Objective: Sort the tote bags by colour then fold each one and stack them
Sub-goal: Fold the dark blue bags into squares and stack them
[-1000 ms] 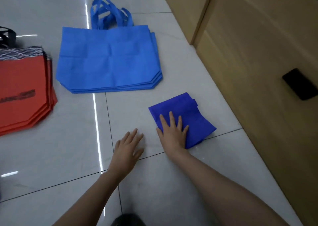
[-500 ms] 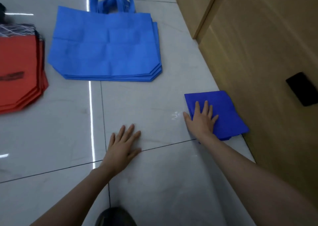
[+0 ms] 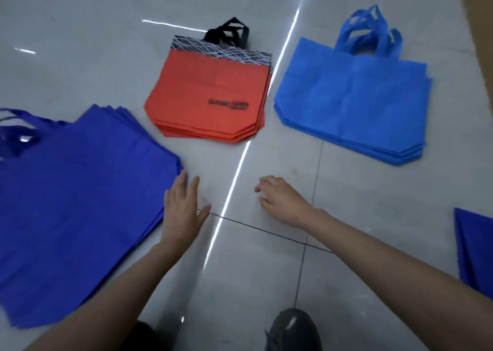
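Note:
Three stacks of flat tote bags lie on the floor. The dark blue stack [image 3: 77,198] fills the left side. A red stack with black handles [image 3: 208,97] lies at the back centre. A light blue stack [image 3: 352,102] lies at the back right. A folded dark blue bag [image 3: 476,249] shows at the right edge, partly cut off. My left hand [image 3: 182,209] reaches with straight fingers to the right edge of the dark blue stack. My right hand [image 3: 280,198] hovers over bare floor with loosely curled fingers and holds nothing.
The floor is glossy grey tile [image 3: 266,270] with a bright light streak running diagonally between the stacks. A dark shoe [image 3: 293,329] shows at the bottom centre. A wooden edge [image 3: 480,17] runs along the far right.
My right hand has left the folded dark blue bag by the wooden cabinet. The view has swung left, bringing the dark blue stack into sight. My left hand has moved to that stack's edge.

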Tool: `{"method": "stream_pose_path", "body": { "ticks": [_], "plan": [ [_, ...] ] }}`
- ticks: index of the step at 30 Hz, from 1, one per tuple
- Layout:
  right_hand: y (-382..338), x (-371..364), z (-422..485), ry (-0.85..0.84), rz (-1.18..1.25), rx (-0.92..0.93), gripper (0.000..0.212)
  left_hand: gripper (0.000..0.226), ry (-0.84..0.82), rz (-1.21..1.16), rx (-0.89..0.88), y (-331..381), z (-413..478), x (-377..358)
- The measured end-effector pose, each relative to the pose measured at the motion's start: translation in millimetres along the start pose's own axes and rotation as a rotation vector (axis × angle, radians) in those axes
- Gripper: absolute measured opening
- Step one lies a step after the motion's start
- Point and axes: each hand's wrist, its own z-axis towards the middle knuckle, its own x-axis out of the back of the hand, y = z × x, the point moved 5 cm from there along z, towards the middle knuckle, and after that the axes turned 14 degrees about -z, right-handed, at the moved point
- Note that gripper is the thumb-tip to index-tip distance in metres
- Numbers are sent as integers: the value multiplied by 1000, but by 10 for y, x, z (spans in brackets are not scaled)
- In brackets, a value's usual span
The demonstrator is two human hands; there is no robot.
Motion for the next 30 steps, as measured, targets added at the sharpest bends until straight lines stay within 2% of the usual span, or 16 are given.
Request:
{"method": "stream_pose_path", "body": {
  "ticks": [3,4,6,10,14,15,18,20,23,25,28,30],
  "plan": [
    [-342,17,298,-15,-41,68,35,91,35,-18,332,-548,-24,221],
    [-423,13,364,-18,-56,84,35,93,27,-40,405,-678,-39,258],
    [-531,-12,442,-26,-71,98,35,81,-5,-30,436,-810,-63,294],
    [-592,-93,425,-35,-67,85,33,38,26,-6,265,-710,-124,327],
    [-536,-182,340,-41,33,-16,34,31,90,-126,59,-581,-235,243],
    [-530,-170,320,-35,183,-90,38,36,79,-161,-38,-514,-267,203],
    [-532,-80,277,23,878,-365,47,50,5,-130,-403,-149,-401,33],
    [-484,-16,235,97,970,-441,33,60,-48,-94,-568,116,-491,-108],
    [-241,50,41,280,794,-500,10,62,-171,-75,-526,337,-553,-298],
    [15,19,-208,420,823,-592,8,71,-262,10,-430,350,-547,-395],
    [411,-77,-683,577,866,-737,6,103,-422,69,-332,289,-578,-574],
    [652,-209,-961,631,891,-847,4,108,-529,134,-312,239,-640,-693]
  ]
}}
